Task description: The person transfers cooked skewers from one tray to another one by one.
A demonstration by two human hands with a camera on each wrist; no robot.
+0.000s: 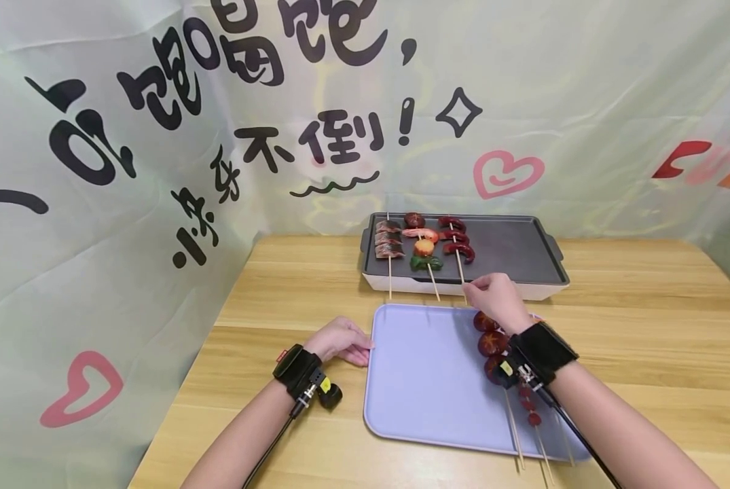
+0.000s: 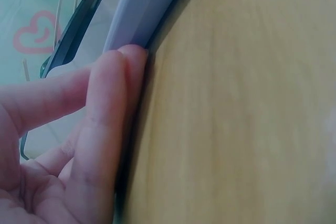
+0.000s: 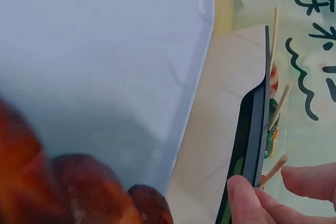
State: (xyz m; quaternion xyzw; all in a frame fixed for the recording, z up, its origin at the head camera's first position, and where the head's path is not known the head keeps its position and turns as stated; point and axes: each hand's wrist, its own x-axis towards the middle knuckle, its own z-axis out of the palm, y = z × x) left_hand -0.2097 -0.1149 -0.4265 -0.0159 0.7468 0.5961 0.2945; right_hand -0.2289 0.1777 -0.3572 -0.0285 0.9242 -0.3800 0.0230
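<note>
L hand (image 1: pixel 343 341) pinches L rim of pale-lilac rounded-rectangle tray (image 1: pixel 422 380), prob. to steady it. R hand (image 1: pixel 498 297), thumb & finger parted, not visibly pinching, is by the bare end of wooden skewer w/ dark-red curled pieces (image 1: pixel 455 236), laid on black flat grill w/ white sides (image 1: pixel 511 248); end overhangs front edge, prob. for easy grip.

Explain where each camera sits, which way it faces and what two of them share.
Head: worn on the head, facing forward and down at the tray and the grill pan; left hand, right hand and forearms show.
Left wrist: on that wrist, looking along the tray's edge and tabletop; the left hand's fingers fill the foreground, part of the right hand shows at top.
Right wrist: on that wrist, looking across the tray toward the grill pan's side; right fingers show lower right.
Head and right wrist share the tray, grill pan and right hand.
</note>
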